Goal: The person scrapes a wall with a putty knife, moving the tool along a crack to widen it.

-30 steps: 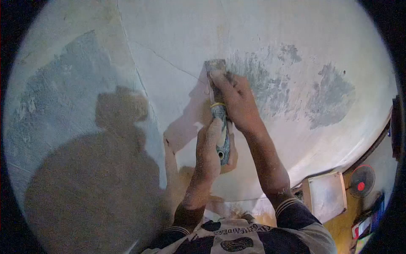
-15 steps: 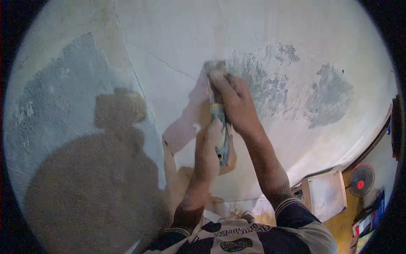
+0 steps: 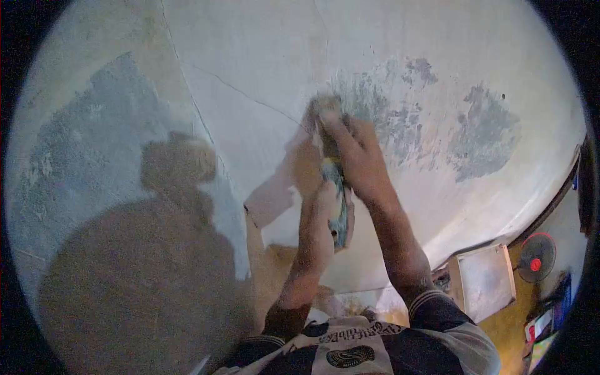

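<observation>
A scraper-like hand tool (image 3: pixel 338 209) with a mottled blue-green handle lies against the pale wall (image 3: pixel 262 44). My left hand (image 3: pixel 320 209) is wrapped round its handle. Higher up, my right hand (image 3: pixel 357 150) grips the tool near its blade end, which is blurred by motion. Right of the blade, a grey patch (image 3: pixel 400 119) of worn surface shows, with another grey patch (image 3: pixel 486 134) farther right. A thin crack runs down toward the tool from the upper left.
A dark shadow (image 3: pixel 144 269) covers the grey wall area at the left. At the lower right are a white box-like panel (image 3: pixel 484 281), a fan with a red centre (image 3: pixel 535 264) and several colourful items (image 3: pixel 544 325).
Both hands and the tool have shifted slightly right and down in the view. The tool still touches or nearly touches the wall.
</observation>
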### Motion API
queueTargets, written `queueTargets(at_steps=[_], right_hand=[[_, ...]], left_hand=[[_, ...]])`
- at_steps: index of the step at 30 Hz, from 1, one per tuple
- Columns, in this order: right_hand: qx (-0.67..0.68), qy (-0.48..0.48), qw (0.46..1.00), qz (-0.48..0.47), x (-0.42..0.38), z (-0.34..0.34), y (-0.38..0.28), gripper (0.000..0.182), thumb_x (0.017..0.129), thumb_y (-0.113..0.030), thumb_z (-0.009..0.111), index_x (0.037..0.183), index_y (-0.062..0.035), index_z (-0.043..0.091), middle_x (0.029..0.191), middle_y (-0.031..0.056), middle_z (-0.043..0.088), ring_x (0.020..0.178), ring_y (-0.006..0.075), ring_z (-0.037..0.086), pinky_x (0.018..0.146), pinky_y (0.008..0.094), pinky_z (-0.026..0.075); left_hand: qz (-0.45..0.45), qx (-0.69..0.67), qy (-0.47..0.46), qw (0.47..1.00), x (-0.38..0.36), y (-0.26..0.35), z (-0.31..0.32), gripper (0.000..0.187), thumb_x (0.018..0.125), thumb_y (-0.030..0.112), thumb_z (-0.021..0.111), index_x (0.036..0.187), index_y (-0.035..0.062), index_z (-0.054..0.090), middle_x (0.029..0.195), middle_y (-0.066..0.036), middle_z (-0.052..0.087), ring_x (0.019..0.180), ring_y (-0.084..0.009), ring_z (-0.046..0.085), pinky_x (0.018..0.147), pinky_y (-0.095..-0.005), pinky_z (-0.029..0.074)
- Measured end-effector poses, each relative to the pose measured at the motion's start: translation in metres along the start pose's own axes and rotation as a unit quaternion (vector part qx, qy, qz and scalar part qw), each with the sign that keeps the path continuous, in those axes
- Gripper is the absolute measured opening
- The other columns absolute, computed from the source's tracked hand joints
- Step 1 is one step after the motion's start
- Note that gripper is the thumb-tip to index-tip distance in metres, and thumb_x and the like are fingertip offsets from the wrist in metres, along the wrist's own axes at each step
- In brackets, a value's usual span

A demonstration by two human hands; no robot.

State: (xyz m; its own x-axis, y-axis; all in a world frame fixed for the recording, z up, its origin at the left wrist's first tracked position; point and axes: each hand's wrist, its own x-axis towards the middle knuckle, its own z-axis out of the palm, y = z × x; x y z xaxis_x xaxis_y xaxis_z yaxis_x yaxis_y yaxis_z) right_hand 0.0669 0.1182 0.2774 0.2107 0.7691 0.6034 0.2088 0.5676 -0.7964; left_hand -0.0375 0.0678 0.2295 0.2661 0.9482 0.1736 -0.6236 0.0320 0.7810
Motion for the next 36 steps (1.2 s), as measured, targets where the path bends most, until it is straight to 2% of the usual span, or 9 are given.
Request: queueTargets(at_steps=[4, 6, 10, 13, 16, 18, 28, 31, 36], right_hand=[[-0.087, 0.021, 0.994, -0.068, 0.017, -0.005, -0.008, 0.035, 0.095, -0.031, 0.053, 0.077, -0.0009, 0.061, 0.070, -0.0003, 0.054, 0.064, 0.0065, 0.046, 0.056, 0.0264, 0.038], [-0.008, 0.001, 1.000, -0.019, 0.015, -0.005, -0.022, 0.036, 0.095, -0.031, 0.053, 0.078, -0.0005, 0.061, 0.070, 0.0002, 0.054, 0.064, 0.0071, 0.046, 0.057, 0.0269, 0.038], [0.033, 0.025, 0.999, -0.033, 0.003, -0.001, -0.008, 0.049, 0.095, -0.037, 0.049, 0.069, 0.0041, 0.051, 0.056, 0.0103, 0.047, 0.057, 0.0157, 0.042, 0.054, 0.0380, 0.036], [-0.092, 0.060, 0.986, -0.126, 0.024, -0.003, -0.009, 0.051, 0.095, -0.039, 0.049, 0.068, 0.0044, 0.050, 0.056, 0.0103, 0.047, 0.058, 0.0141, 0.042, 0.053, 0.0370, 0.037], [-0.041, 0.054, 0.992, -0.110, 0.035, -0.006, -0.039, 0.055, 0.095, -0.042, 0.048, 0.066, 0.0048, 0.050, 0.055, 0.0111, 0.047, 0.056, 0.0149, 0.042, 0.052, 0.0377, 0.036], [-0.057, 0.044, 0.994, -0.078, 0.024, -0.017, -0.031, 0.049, 0.095, -0.040, 0.052, 0.071, 0.0030, 0.055, 0.063, 0.0032, 0.049, 0.062, 0.0105, 0.042, 0.054, 0.0319, 0.037], [-0.016, 0.001, 0.993, 0.113, -0.062, -0.043, 0.040, 0.039, 0.096, -0.032, 0.054, 0.075, 0.0005, 0.059, 0.067, -0.0035, 0.050, 0.063, 0.0055, 0.042, 0.054, 0.0252, 0.036], [-0.011, -0.013, 0.994, 0.112, -0.075, -0.040, 0.061, 0.039, 0.096, -0.032, 0.054, 0.076, 0.0005, 0.060, 0.066, -0.0030, 0.052, 0.062, 0.0056, 0.043, 0.054, 0.0251, 0.036], [-0.034, -0.030, 0.992, 0.122, -0.087, -0.041, 0.059, 0.045, 0.095, -0.038, 0.053, 0.078, 0.0031, 0.061, 0.065, 0.0088, 0.061, 0.061, 0.0141, 0.055, 0.058, 0.0321, 0.045]], left_hand=[[0.022, 0.036, -0.045, 0.998, 0.006, 0.001, -0.004, 0.037, 0.095, 0.040, 0.047, 0.090, 0.0042, 0.057, 0.064, -0.004, 0.057, 0.035, -0.0123, 0.045, 0.029, -0.0246, 0.034], [0.033, 0.063, -0.095, 0.993, 0.006, 0.024, 0.007, 0.037, 0.095, 0.040, 0.047, 0.090, 0.0046, 0.057, 0.066, -0.005, 0.057, 0.036, -0.0119, 0.046, 0.029, -0.0243, 0.035], [0.043, 0.063, -0.071, 0.995, 0.013, 0.000, -0.004, 0.033, 0.096, 0.039, 0.047, 0.092, 0.0074, 0.058, 0.071, -0.001, 0.054, 0.050, -0.0086, 0.049, 0.042, -0.0228, 0.038], [0.043, 0.072, -0.038, 0.996, 0.015, 0.014, 0.007, 0.034, 0.097, 0.039, 0.047, 0.090, 0.0072, 0.058, 0.071, -0.002, 0.054, 0.051, -0.0092, 0.050, 0.042, -0.0238, 0.038], [0.078, 0.114, -0.095, 0.986, 0.027, 0.031, 0.017, 0.035, 0.097, 0.040, 0.047, 0.092, 0.0063, 0.057, 0.069, -0.002, 0.053, 0.049, -0.0094, 0.049, 0.041, -0.0246, 0.038], [0.093, 0.116, -0.051, 0.988, 0.023, 0.013, 0.021, 0.034, 0.097, 0.039, 0.046, 0.092, 0.0066, 0.055, 0.065, -0.003, 0.051, 0.046, -0.0094, 0.047, 0.040, -0.0249, 0.037], [-0.068, 0.107, -0.112, 0.986, -0.012, -0.057, -0.029, 0.034, 0.097, 0.038, 0.046, 0.100, 0.0041, 0.052, 0.068, -0.003, 0.052, 0.043, -0.0118, 0.049, 0.039, -0.0244, 0.039], [-0.080, 0.084, -0.110, 0.987, -0.022, -0.069, -0.043, 0.037, 0.097, 0.039, 0.046, 0.100, 0.0036, 0.052, 0.067, -0.004, 0.052, 0.044, -0.0115, 0.050, 0.039, -0.0238, 0.039], [-0.081, 0.081, -0.088, 0.990, -0.026, -0.088, -0.046, 0.040, 0.097, 0.043, 0.046, 0.101, 0.0036, 0.054, 0.068, -0.004, 0.053, 0.045, -0.0108, 0.050, 0.040, -0.0236, 0.039]])
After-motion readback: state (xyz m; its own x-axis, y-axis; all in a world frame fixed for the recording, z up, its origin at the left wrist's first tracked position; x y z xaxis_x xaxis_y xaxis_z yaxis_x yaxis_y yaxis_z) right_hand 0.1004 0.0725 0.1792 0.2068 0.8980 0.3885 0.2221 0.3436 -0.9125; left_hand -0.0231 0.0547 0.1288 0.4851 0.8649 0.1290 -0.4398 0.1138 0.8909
